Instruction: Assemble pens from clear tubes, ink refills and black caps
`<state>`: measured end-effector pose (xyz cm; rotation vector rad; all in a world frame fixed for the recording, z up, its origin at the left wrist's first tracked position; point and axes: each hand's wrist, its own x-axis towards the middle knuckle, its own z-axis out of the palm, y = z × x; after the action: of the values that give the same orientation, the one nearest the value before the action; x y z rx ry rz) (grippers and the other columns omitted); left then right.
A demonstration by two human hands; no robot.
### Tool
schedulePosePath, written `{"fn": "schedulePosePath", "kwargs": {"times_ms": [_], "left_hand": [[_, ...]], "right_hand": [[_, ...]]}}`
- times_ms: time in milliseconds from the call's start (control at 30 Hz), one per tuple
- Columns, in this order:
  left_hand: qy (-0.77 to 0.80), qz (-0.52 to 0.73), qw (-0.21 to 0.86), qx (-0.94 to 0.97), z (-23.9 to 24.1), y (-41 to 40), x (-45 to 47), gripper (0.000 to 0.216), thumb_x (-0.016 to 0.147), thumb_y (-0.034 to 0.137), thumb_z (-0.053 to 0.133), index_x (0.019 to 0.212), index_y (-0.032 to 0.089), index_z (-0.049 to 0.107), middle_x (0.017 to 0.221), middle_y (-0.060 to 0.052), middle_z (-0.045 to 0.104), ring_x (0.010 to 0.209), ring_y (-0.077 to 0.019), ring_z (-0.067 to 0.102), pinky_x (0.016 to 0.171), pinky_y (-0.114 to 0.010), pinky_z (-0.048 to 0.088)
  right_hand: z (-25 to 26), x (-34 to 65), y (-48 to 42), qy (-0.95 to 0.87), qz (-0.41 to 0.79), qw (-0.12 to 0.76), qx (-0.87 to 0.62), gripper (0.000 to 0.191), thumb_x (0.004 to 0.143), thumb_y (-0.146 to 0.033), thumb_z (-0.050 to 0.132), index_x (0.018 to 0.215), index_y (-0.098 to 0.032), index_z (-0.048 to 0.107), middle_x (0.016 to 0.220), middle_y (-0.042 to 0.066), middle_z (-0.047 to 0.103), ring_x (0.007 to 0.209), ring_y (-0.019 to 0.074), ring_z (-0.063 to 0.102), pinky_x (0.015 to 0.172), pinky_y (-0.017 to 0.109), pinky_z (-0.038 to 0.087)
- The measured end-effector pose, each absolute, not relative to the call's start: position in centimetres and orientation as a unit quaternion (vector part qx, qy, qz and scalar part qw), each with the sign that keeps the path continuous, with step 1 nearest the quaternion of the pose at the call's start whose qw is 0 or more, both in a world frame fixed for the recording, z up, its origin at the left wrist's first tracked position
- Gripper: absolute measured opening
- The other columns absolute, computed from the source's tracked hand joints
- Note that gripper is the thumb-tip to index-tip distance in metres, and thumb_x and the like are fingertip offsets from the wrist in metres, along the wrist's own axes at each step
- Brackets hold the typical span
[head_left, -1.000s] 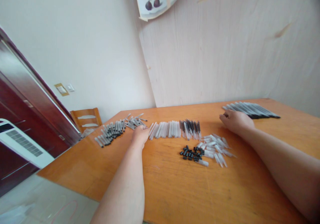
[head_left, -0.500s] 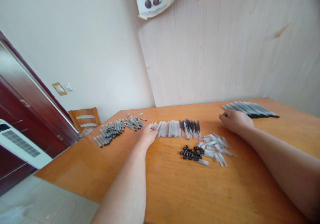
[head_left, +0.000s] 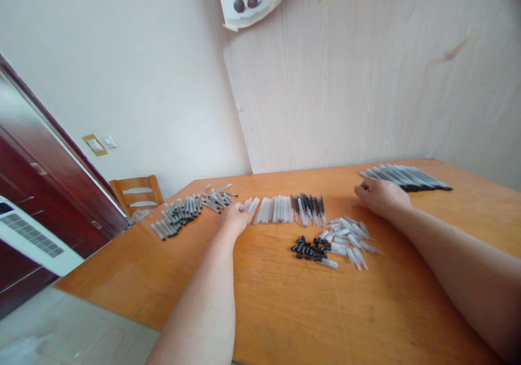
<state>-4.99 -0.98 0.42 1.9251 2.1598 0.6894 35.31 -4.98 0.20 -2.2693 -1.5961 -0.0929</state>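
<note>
Head view: slim, frosted-clear plastic tubes (head_left: 275, 211) lie toward the far edge of the table (head_left: 309, 310), long axes near-to-far, just right of the nearer left hand (head_left: 233, 218); its grip is unclear, the right hand (head_left: 382, 196) loosely clenched.

left hand (head_left: 234, 219) was right beside some clear tubes (head_left: 275, 210), little black bits (head_left: 308, 257) at its 4 o'clock, right hand (head_left: 383, 197) around 3ish
</note>
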Motion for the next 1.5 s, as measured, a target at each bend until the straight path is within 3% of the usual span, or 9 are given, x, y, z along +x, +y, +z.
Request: {"fn": "schedulePosePath", "kwargs": {"times_ms": [233, 467, 667, 867, 1000, 1267, 1500], "left_hand": [[0.711, 0.244, 0.058, 0.657, 0.3, -1.0, -4.9, 0.019, 0.078, 0.037, 0.063, 0.089, 0.023, 0.069, 0.087, -0.005, 0.073, 0.086, -0.0219, 0.064, 0.072, -0.028, 0.044], [0.571, 0.307, -0.034, 0.761, 0.7, -1.9, -2.7, 0.023, 0.083, 0.027, 0.056, 0.1, 0.02, 0.07, 0.103, -0.008, 0.068, 0.1, -0.021, 0.061, 0.09, -0.031, 0.044], [0.438, 0.269, -0.001, 0.858, 0.7, -3.0, -0.6, 0.033, 0.091, 0.027, 0.044, 0.115, 0.026, 0.067, 0.121, -0.003, 0.065, 0.115, -0.0192, 0.055, 0.102, -0.034, 0.038], [0.449, 0.19, 0.005, 0.873, 0.7, -3.8, 0.5, 0.036, 0.093, 0.033, 0.042, 0.121, 0.037, 0.063, 0.138, 0.006, 0.055, 0.129, -0.0206, 0.043, 0.11, -0.044, 0.027], [0.464, 0.159, 0.011, 0.872, 0.7, -3.9, 0.5, 0.035, 0.092, 0.037, 0.042, 0.12, 0.039, 0.063, 0.137, 0.006, 0.057, 0.13, -0.021, 0.043, 0.11, -0.047, 0.026], [0.476, 0.182, 0.021, 0.86, 1.0, -3.5, -0.4, 0.035, 0.088, 0.028, 0.048, 0.117, 0.031, 0.067, 0.129, 0.001, 0.063, 0.126, -0.0199, 0.05, 0.108, -0.038, 0.031], [0.474, 0.204, -0.013, 0.856, 0.7, -3.0, -0.9, 0.031, 0.086, 0.032, 0.053, 0.112, 0.029, 0.07, 0.125, -0.002, 0.065, 0.122, -0.0214, 0.052, 0.112, -0.038, 0.027]], "right_hand": [[1.0, 34.6, -5.2, -0.579, -0.039, 0.182, -0.794, 0.047, 0.087, -0.05, 0.036, 0.094, -0.019, 0.072, 0.092, 0.015, 0.07, 0.083, 0.0276, 0.063, 0.061, 0.032, 0.04], [2.3, 33.0, -5.4, -0.619, -0.052, 0.203, -0.757, 0.042, 0.087, -0.048, 0.04, 0.094, -0.022, 0.071, 0.09, 0.011, 0.072, 0.081, 0.024, 0.063, 0.063, 0.03, 0.039], [3.3, 30.8, -5.9, -0.666, -0.048, 0.226, -0.71, 0.038, 0.088, -0.047, 0.041, 0.094, -0.023, 0.069, 0.087, 0.008, 0.073, 0.077, 0.0215, 0.063, 0.059, 0.028, 0.036], [3.5, 30.0, -6.1, -0.674, -0.055, 0.218, -0.704, 0.037, 0.088, -0.046, 0.04, 0.095, -0.024, 0.069, 0.088, 0.007, 0.073, 0.078, 0.0219, 0.063, 0.058, 0.028, 0.035], [3.4, 30.1, -6.2, -0.667, -0.053, 0.208, -0.714, 0.038, 0.088, -0.047, 0.039, 0.095, -0.024, 0.069, 0.087, 0.007, 0.072, 0.078, 0.0224, 0.063, 0.057, 0.028, 0.034], [3.2, 30.4, -6.1, -0.666, -0.047, 0.201, -0.717, 0.038, 0.088, -0.046, 0.04, 0.096, -0.023, 0.069, 0.09, 0.009, 0.073, 0.081, 0.0227, 0.064, 0.057, 0.028, 0.035], [3.0, 30.5, -6.1, -0.663, -0.052, 0.196, -0.721, 0.039, 0.088, -0.046, 0.039, 0.096, -0.023, 0.069, 0.09, 0.009, 0.072, 0.08, 0.023, 0.064, 0.058, 0.028, 0.035]]}}
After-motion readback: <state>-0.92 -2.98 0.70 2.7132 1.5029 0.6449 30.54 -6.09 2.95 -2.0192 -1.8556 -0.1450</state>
